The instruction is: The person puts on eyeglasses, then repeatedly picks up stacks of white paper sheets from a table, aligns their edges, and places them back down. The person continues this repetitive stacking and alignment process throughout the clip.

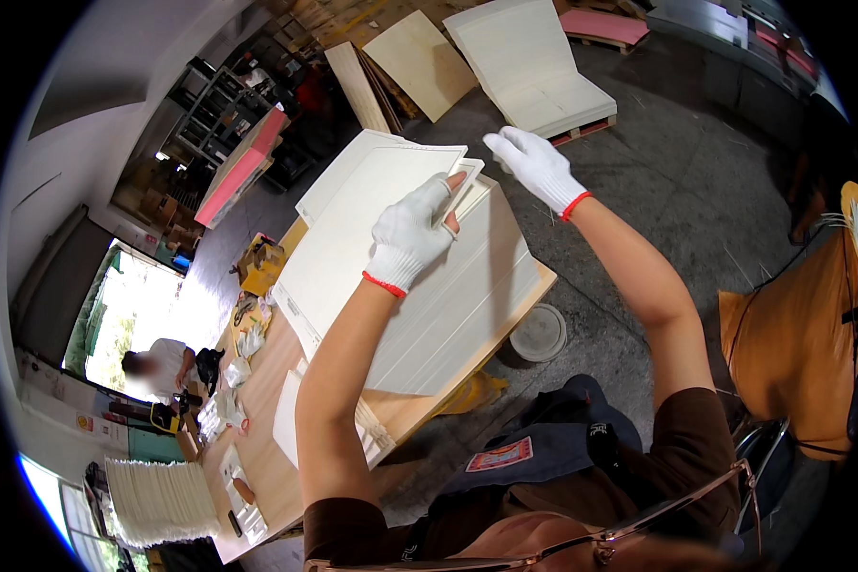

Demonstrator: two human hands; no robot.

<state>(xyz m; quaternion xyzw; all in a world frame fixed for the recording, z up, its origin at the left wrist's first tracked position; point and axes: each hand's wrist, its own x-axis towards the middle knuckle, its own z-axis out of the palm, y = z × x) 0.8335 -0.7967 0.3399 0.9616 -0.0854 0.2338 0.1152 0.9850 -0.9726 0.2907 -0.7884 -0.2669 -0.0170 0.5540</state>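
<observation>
A tall stack of white sheets (pixel 467 296) stands on the wooden table, its layered edges facing me. My left hand (pixel 415 229), in a white knit glove with a red cuff and bare fingertips, is closed on the near corner of a white sheet (pixel 353 224) at the top. That corner is lifted a little, with a gap below it. To the right, past the stack's edge, my right hand (pixel 534 170) hangs in the air in a matching glove. Its fingers are stretched out, and nothing shows in them.
The wooden table (pixel 300 505) also bears plastic bags (pixel 224 410) and a smaller white pile (pixel 286 419). A round grey lidded bucket (pixel 539 333) stands on the floor beside it. Farther off are a loaded pallet (pixel 543 76) and leaning boards (pixel 419 62). Another person (pixel 162 367) is at the left.
</observation>
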